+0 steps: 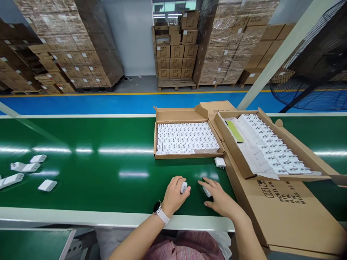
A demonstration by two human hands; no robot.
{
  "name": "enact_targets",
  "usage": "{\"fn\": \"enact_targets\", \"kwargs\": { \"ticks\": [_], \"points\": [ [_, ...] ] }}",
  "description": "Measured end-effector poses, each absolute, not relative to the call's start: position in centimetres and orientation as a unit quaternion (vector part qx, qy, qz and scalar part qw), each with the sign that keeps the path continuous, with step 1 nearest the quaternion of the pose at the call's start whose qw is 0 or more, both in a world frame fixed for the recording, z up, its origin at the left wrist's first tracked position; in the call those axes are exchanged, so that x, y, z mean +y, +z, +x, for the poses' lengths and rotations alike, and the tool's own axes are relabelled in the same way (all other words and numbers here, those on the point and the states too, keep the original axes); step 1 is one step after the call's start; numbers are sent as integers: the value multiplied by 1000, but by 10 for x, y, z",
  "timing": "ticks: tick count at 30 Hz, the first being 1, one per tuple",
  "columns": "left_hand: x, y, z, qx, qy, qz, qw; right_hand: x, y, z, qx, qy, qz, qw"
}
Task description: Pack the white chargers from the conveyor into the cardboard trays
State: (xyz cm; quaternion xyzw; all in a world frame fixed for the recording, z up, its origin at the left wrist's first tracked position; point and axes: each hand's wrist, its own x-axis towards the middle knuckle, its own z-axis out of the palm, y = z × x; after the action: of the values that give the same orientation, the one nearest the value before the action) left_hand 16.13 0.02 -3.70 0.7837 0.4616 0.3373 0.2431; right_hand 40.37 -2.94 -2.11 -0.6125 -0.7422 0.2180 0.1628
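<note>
My left hand, with a watch on its wrist, is closed on a white charger plug between thumb and fingers, just over the green surface. To its right, my right hand reaches around another white charger plug. Its fingers are spread and its thumb stands apart. A third charger plug lies farther back, prongs toward me. Beyond the hands stands an open cardboard box filled with rows of white plugs. A second, tilted open box at right holds more plugs, white sheets and a yellow-green piece.
Several loose plugs lie on the green surface at far left. Large cardboard cartons under the tilted box bound the right side. A pale post and a black fan stand behind; stacked cartons line the wall.
</note>
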Motion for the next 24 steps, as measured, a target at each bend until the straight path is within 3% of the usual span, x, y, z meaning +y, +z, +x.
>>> {"fn": "enact_targets", "kwargs": {
  "ticks": [5, 11, 18, 24],
  "points": [
    [6, -32, 161, 484, 359, 742, 292, -43, -31, 416, -689, 207, -652, 239],
    [7, -32, 159, 494, 365, 727, 308, 33, -4, 397, -576, 31, -734, 358],
    [11, -33, 154, 481, 428, 712, 279, 114, 18, 370, -516, -3, -809, 281],
    [15, -29, 151, 476, 460, 694, 283, 118, 2, 374, -549, 22, -805, 223]
  ]
}}
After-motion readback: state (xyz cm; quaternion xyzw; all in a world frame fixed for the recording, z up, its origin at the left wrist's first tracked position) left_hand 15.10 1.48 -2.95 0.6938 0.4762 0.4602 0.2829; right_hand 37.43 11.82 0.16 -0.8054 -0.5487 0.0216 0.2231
